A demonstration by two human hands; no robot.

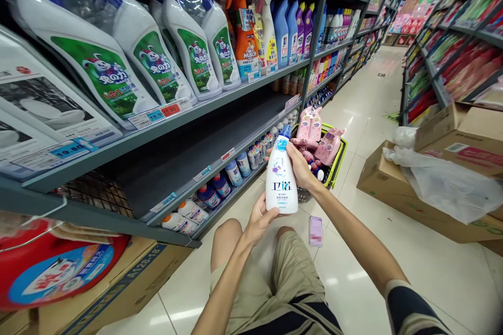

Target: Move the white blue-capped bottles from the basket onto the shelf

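A white cleaner bottle (282, 172) with a blue cap and a purple flower print is held up before me, its label facing me. My left hand (260, 220) grips it low, the thumb pressed near the base. Around its upper right side is my right hand (299, 167), the fingers partly hidden behind the bottle. Just beyond it on the floor stands a shopping basket (338, 159) with a yellow-green rim, holding several pink bottles (329, 145) and some smaller dark items. To the left, a lower shelf (173, 159) shows a long bare stretch.
White bottles with green labels (157, 65) line the upper shelf, with spray bottles (246, 36) farther along. Several small bottles (212, 196) fill the bottom shelf. A phone (315, 231) lies on the tiles. Opened cardboard boxes (393, 178) with plastic film stand at the right.
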